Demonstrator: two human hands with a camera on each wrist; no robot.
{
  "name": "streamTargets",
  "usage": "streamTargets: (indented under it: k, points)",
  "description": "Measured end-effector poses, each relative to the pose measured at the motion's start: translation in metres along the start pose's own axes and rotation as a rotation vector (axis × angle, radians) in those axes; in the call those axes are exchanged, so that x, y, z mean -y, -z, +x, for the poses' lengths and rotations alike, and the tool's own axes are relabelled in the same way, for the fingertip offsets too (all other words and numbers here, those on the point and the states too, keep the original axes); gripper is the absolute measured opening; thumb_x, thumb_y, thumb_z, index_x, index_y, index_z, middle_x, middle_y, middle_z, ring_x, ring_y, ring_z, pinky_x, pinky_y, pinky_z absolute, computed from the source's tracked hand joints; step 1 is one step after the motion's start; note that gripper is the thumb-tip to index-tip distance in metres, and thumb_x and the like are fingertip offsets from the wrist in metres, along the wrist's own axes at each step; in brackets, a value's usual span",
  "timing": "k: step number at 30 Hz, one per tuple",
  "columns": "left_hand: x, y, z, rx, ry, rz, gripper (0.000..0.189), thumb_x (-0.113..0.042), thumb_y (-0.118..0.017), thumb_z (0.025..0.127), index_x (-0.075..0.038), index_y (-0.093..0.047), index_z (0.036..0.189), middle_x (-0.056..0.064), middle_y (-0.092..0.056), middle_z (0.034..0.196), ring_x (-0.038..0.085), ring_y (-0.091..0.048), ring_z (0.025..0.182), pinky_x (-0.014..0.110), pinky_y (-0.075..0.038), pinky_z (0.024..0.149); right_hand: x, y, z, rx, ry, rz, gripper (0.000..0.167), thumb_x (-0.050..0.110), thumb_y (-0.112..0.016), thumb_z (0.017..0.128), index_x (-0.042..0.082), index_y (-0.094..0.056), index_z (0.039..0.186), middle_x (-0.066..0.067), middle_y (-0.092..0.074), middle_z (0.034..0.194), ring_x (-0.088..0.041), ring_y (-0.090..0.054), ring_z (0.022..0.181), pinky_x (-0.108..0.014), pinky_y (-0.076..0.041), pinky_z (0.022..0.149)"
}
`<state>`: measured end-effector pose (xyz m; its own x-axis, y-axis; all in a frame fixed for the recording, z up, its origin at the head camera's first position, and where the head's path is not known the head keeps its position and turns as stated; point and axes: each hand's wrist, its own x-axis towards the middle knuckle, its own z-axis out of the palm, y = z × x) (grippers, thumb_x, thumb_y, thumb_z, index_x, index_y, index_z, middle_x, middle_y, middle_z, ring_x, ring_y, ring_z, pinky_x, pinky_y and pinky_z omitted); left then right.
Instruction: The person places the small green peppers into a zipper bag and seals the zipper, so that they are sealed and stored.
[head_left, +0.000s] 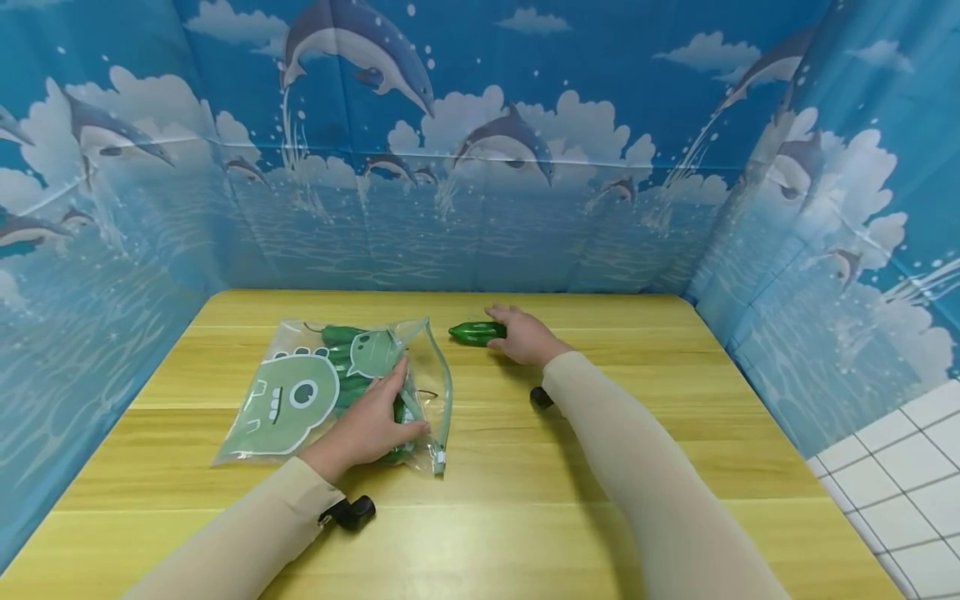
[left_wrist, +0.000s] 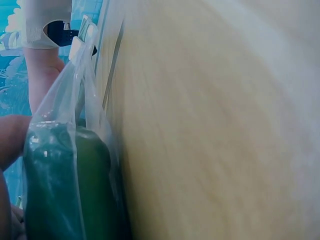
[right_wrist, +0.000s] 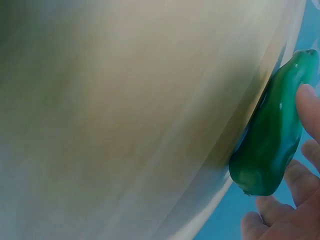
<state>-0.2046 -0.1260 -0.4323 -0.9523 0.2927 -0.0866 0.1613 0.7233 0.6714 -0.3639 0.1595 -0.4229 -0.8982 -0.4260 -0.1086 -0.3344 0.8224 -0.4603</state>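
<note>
Dolphin-print cloth point(head_left: 465, 233) backs wooden table point(head_left: 487, 533). Frame left: left hand point(head_left: 371, 425), fingers outstretched, rests on bag point(head_left: 300, 433) of peppers point(head_left: 341, 335), perhaps steadying it. Frame centre: right hand point(head_left: 528, 337), loosely curved, straddles lone green pepper point(head_left: 474, 333); whether gripping, cannot tell.

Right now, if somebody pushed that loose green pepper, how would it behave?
The loose green pepper would probably roll a little, since its body is long and rounded. Its glossy skin may make it slippery to grip. It looks firm rather than floppy, its plump shape showing no sag.
</note>
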Motion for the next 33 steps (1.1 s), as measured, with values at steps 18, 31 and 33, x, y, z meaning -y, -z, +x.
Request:
streamTargets:
  k: [18, 31, 33]
  points:
    - [0.0025, -0.0035, 0.0017, -0.008, -0.006, 0.004, 0.113, -0.043, -0.079, 0.093, -0.017, -0.001, 0.171, 0.006, -0.006, 0.179, 0.049, -0.006, 0.161, 0.065, -0.02, 0.128, -0.0017, -0.0047, 0.0013, -0.005, -0.076, -0.028, 0.059, 0.025, -0.067, 0.105, 0.026, -0.048, 0.16, -0.009, -0.052, 0.161, -0.032, -0.055, 0.141, -0.051, -0.048, 0.114]
    - [0.0012, -0.0015, -0.0002, -0.01, -0.008, -0.002, 0.113, -0.043, -0.079, 0.093, -0.016, -0.001, 0.171, 0.006, -0.006, 0.179, 0.049, -0.005, 0.161, 0.066, -0.02, 0.128, -0.0059, -0.006, -0.0011, -0.001, -0.126, 0.087, 0.057, 0.025, -0.069, 0.104, 0.029, -0.052, 0.158, -0.008, -0.05, 0.162, -0.031, -0.056, 0.138, -0.05, -0.049, 0.11]
    - [0.0011, -0.0018, -0.0003, -0.011, -0.009, -0.001, 0.113, -0.043, -0.079, 0.093, -0.016, -0.001, 0.171, 0.006, -0.006, 0.179, 0.049, -0.006, 0.161, 0.065, -0.019, 0.128, -0.0055, -0.006, -0.0025, -0.003, -0.131, 0.104, 0.056, 0.025, -0.069, 0.104, 0.029, -0.053, 0.157, -0.008, -0.05, 0.162, -0.031, -0.056, 0.138, -0.05, -0.049, 0.11]
